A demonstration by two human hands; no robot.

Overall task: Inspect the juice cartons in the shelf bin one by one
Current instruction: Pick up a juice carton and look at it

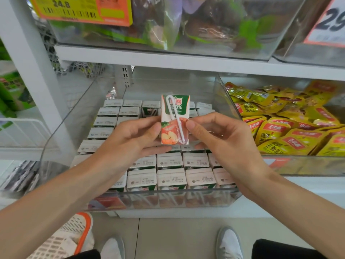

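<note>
While the left hand point(134, 135) and right hand point(220, 135) pinch the small green-and-white cardboard juice carton point(174, 119) by its side edges, upright above the clear plastic shelf bin point(168, 200), a slow turn seems best; light grip, every face shown.

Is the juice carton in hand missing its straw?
No, a white bent straw lies across the front of the apple juice carton pinched between the left hand and right hand.

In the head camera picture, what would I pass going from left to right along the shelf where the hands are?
White wire rack → left hand → juice carton, held upright between both hands → right hand → yellow snack packets.
</note>
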